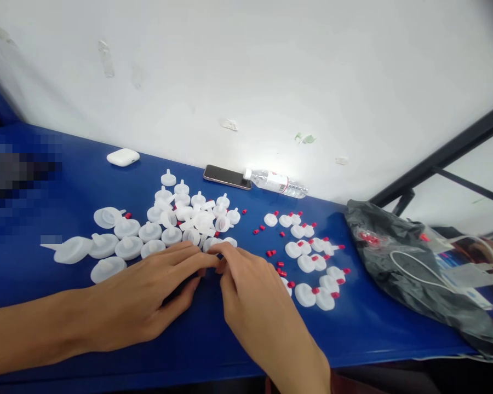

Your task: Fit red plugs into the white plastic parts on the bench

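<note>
My left hand (154,293) and my right hand (254,290) meet fingertip to fingertip over the front of a pile of white plastic nozzle caps (127,248). Both are closed, fingers bent together. Whatever is pinched between them is hidden by the fingers. A white cap (230,241) shows just behind my right index finger. The caps are round discs, each with a thin spout. Beyond my right hand, several white caps (305,294) lie in a loose group with small red tips on their spouts. Loose red tips (270,253) are scattered between the two groups.
Along the wall lie a phone (227,177), a clear water bottle (277,182) and a white earbud case (123,157). A dark plastic bag (394,268) with a white cable (419,276) covers the right end of the blue table (205,345). A black metal frame (443,153) stands behind the bag.
</note>
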### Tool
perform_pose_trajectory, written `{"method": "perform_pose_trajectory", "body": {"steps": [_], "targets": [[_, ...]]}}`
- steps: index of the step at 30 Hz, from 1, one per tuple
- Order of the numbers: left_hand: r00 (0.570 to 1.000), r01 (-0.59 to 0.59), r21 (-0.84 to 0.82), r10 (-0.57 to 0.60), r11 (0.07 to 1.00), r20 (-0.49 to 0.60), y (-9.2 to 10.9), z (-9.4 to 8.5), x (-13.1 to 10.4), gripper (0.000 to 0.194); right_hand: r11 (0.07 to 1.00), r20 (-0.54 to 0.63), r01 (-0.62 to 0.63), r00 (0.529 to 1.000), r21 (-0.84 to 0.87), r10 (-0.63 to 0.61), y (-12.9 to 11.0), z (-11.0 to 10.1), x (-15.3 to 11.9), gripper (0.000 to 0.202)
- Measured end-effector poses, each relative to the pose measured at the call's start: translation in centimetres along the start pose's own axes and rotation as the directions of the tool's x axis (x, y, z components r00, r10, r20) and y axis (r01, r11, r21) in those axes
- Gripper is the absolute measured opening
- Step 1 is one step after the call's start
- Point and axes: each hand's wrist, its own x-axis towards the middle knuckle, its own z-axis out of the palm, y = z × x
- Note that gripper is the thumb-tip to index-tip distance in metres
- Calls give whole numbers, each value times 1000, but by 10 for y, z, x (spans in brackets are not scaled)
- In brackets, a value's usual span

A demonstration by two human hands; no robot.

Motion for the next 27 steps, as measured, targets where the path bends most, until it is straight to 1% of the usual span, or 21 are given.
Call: {"method": "perform_pose_trajectory", "body": {"steps": [2,3,6,9,10,12,13,14,16,17,18,19,20,21,23,25,27], "targets": [[1000,-8,-23,8,1000,-11,2,-2,1,43,997,45,-64,997,50,62,0,-3,0,39],[1000,-10,-37,10,999,-14,3,-3,1,43,994,50,-79,996,81,75,1,-5,-1,39],[1000,-24,-94,22,995,-16,5,-5,2,42,985,-25,-75,996,153,80,6,-14,-4,36],[998,-55,-134,49,989,-46,6,-5,2,41,978,-130,-138,979,156,158,16,-27,-10,31],[997,-66,-142,58,988,-59,6,-5,2,40,976,-186,-170,963,136,194,19,-31,-13,31],[995,-72,-152,60,986,-81,5,-5,1,39,966,-303,-246,918,74,257,27,-40,-19,31],[993,-75,-155,61,985,-99,5,-5,1,40,958,-343,-285,896,39,281,31,-44,-23,32],[991,-78,-156,60,985,-118,4,-5,0,41,947,-374,-322,877,7,301,35,-49,-27,33],[987,-83,-159,60,984,-150,3,-6,-2,44,905,-389,-423,842,-45,374,44,-60,-36,34],[986,-82,-160,57,984,-158,3,-6,-3,47,883,-380,-464,831,-69,407,49,-65,-40,34],[986,-75,-161,50,984,-159,3,-7,-4,49,869,-358,-487,830,-91,428,55,-70,-44,34],[987,-65,-163,39,985,-156,3,-7,-4,51,864,-321,-490,842,-115,434,61,-74,-48,35],[988,-51,-163,26,985,-152,4,-8,-5,53,864,-253,-484,861,-139,441,68,-77,-51,37],[989,-36,-162,11,986,-149,4,-7,-6,54,857,-205,-488,867,-163,455,74,-79,-53,39],[989,0,-151,-22,988,-145,5,-6,-7,55,839,-125,-512,859,-186,496,81,-79,-55,40],[990,32,-133,-49,991,-133,6,-5,-7,56,826,-76,-531,847,-192,527,81,-76,-54,35],[992,46,-116,-59,992,-113,7,-3,-8,56,821,-67,-536,843,-195,534,74,-72,-52,29]]}}
